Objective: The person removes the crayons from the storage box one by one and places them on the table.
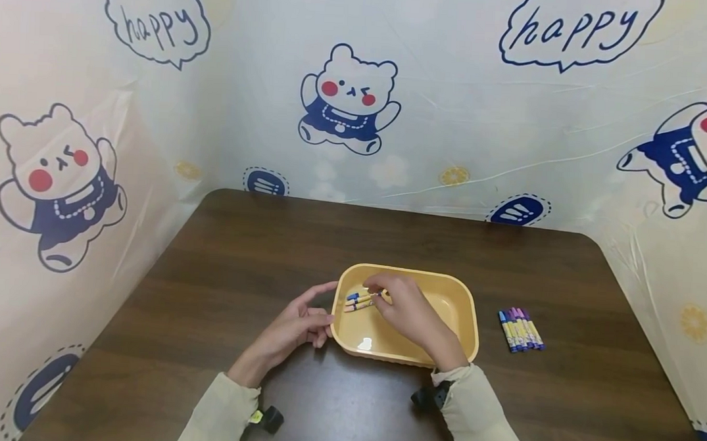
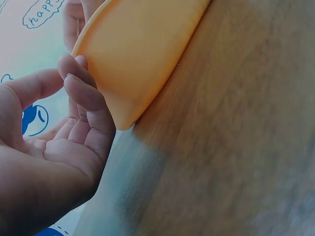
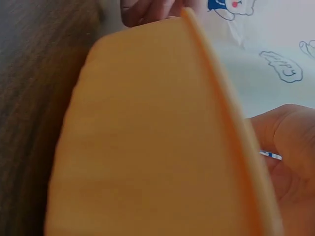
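Note:
A yellow plastic bin (image 1: 407, 356) stands on the table, with several slim markers (image 1: 358, 304) lying at its left end. My right hand (image 1: 405, 308) reaches into the bin over them, thumb and index finger bent together around a marker. Part of a blue-and-white marker (image 3: 270, 155) shows beside the palm in the right wrist view; the fingertips are hidden behind the bin wall there. My left hand (image 1: 292, 326) touches the bin's left rim from outside, with the index finger extended along the corner and the thumb at the edge.
On the dark wooden table (image 1: 246, 242), a row of several markers (image 1: 520, 330) with blue and purple caps lies right of the bin. A printed sheet (image 1: 446, 132) with bear drawings stands around the table's back and sides.

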The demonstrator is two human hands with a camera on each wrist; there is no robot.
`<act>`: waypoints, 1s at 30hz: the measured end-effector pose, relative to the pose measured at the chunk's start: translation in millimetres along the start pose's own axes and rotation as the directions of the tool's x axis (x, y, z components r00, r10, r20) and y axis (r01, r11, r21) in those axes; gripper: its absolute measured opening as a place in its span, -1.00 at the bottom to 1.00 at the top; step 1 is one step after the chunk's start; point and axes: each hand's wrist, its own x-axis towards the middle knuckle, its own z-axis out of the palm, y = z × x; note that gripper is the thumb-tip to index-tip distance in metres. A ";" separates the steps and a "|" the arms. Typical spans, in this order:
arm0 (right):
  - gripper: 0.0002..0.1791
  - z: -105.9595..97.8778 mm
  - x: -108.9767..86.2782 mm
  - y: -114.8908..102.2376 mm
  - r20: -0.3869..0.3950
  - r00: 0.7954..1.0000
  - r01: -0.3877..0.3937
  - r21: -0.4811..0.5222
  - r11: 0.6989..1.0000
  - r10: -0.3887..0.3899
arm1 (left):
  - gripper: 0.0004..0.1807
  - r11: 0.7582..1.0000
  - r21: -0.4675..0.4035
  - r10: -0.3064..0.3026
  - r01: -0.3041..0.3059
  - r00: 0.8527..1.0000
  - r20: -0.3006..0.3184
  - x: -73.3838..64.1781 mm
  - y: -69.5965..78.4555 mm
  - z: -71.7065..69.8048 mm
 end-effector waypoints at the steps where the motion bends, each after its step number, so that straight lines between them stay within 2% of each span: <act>1: -0.79 1.9 0.3 1.2 0.007 1.000 -0.002 0.001 1.000 0.002 | -0.28 1.000 0.004 -0.002 0.002 1.000 0.001 0.2 0.0 0.2; 12: -0.71 20.4 -0.6 16.0 0.107 0.994 -0.020 -0.012 1.000 0.021 | -0.28 1.000 0.017 0.013 -0.013 1.000 0.014 0.6 2.9 2.6; 17: -0.68 24.9 -1.4 18.1 0.102 0.995 0.005 -0.025 1.000 -0.003 | -0.27 1.000 0.018 0.008 -0.009 1.000 0.018 -0.1 3.2 2.8; 21: -0.76 27.3 -2.0 18.5 0.094 0.995 0.029 -0.073 0.997 -0.022 | -0.27 1.000 0.021 0.012 -0.012 1.000 0.014 0.0 2.8 2.3; 27: -0.90 30.1 -3.5 18.2 0.147 0.988 -0.027 -0.093 0.995 0.040 | -0.28 1.000 0.020 0.018 -0.018 1.000 0.005 1.1 1.7 2.1; 30: -0.92 32.6 -4.0 17.7 0.140 0.989 -0.029 -0.117 0.993 0.045 | -0.28 1.000 0.017 0.012 -0.012 1.000 -0.002 0.4 1.1 2.2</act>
